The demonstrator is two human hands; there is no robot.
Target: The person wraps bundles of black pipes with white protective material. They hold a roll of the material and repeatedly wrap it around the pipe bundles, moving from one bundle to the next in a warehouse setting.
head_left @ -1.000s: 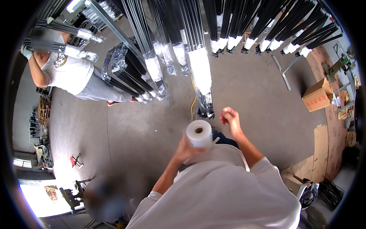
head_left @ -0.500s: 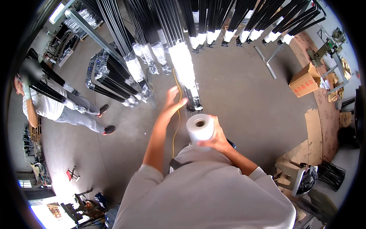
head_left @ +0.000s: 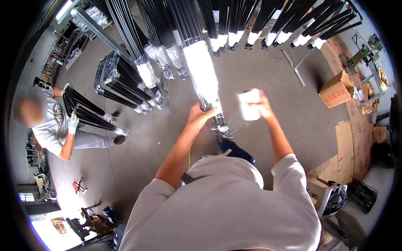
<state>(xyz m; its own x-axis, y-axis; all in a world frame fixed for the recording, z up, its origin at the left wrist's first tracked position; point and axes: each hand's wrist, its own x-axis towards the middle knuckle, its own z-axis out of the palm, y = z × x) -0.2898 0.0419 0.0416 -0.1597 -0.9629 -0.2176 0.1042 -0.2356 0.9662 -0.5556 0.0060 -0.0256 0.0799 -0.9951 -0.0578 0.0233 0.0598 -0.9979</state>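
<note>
In front of me hangs a bundle of long black tubes (head_left: pixel 186 23), its lower part covered in white wrapping (head_left: pixel 202 71) and its end in clear film (head_left: pixel 218 121). My left hand (head_left: pixel 200 118) grips the bundle near that lower end, thumb laid across the front and the other fingers partly hidden behind. To the right of the bundle, my right hand (head_left: pixel 264 105) is closed round a roll of clear stretch film (head_left: pixel 248 104), blurred by motion. Faint film seems to span from the roll to the bundle's end.
More wrapped black tube bundles (head_left: pixel 255 31) hang in a row ahead. At left, a co-worker (head_left: pixel 58 125) in gloves carries black tubes (head_left: pixel 90 111). A cardboard box (head_left: pixel 336 89) stands at right near a metal stand (head_left: pixel 294 69). A yellow cord (head_left: pixel 190 158) runs beside my left arm.
My left hand has moved right and taken hold of the bundle. My right hand has carried the film roll up and to the right. The co-worker has turned and lowered the tubes.
</note>
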